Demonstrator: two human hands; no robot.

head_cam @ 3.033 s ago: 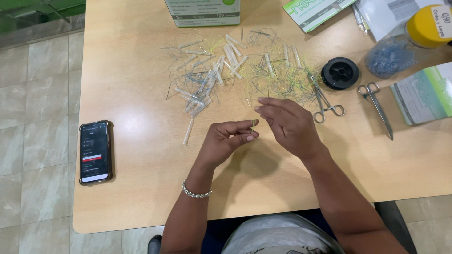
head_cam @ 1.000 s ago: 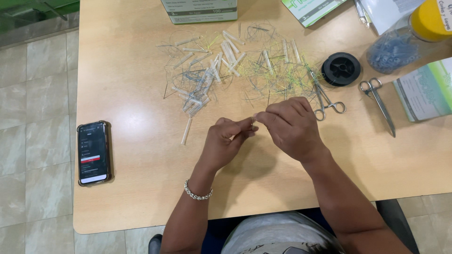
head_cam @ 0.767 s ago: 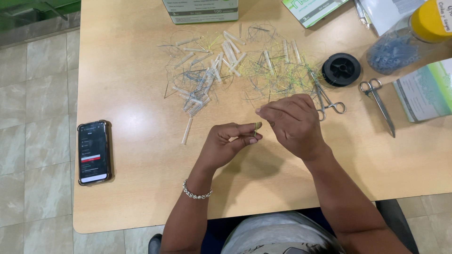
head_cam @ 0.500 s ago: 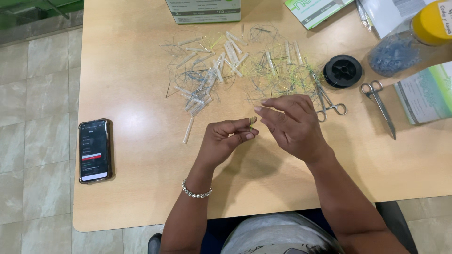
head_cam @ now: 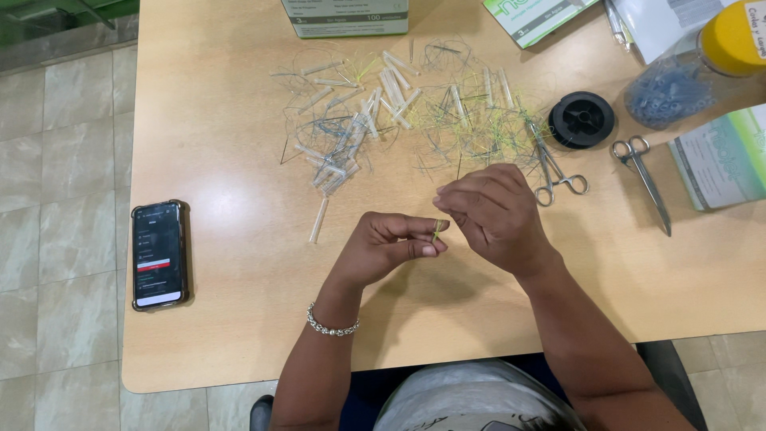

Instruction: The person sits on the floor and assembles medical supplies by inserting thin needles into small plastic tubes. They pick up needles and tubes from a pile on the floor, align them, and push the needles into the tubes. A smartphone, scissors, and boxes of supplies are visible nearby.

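The left hand [head_cam: 391, 246] pinches a short yellow-green thread [head_cam: 436, 231] at its fingertips; the right hand [head_cam: 493, 214], at its two o'clock, pinches the thread's top end.

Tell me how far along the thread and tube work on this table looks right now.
Done: cannot tell; clear tubes lie mixed with tangled threads, with no separate finished pile visible. In hand: the left hand pinches a yellow-green thread piece, and the right hand works at it. Left: apparently much of that heap; forceps and scissors lie untouched.
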